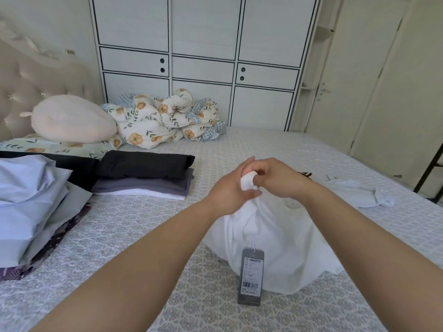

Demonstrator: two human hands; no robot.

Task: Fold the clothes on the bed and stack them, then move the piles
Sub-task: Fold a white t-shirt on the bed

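Note:
A white garment point(282, 238) hangs bunched over the bed, its lower edge resting on the patterned bedspread point(215, 307). My left hand point(230, 190) and my right hand point(275, 178) meet at its top and both pinch the gathered white cloth. A grey price tag point(251, 275) dangles from it on a string. To the left lies a folded stack point(146, 176) of black, grey and white pieces. A pale blue pile point(31, 200) sits at the far left over a dark floral cloth. A small light blue garment point(359, 190) lies flat at the right.
A rumpled floral quilt point(165, 118) and a pink plush pillow point(72, 119) lie at the bed's head by the padded headboard. A white wardrobe point(203, 56) stands behind the bed. A door point(359, 80) is at the right. A striped item point(305, 174) peeks out behind my right wrist.

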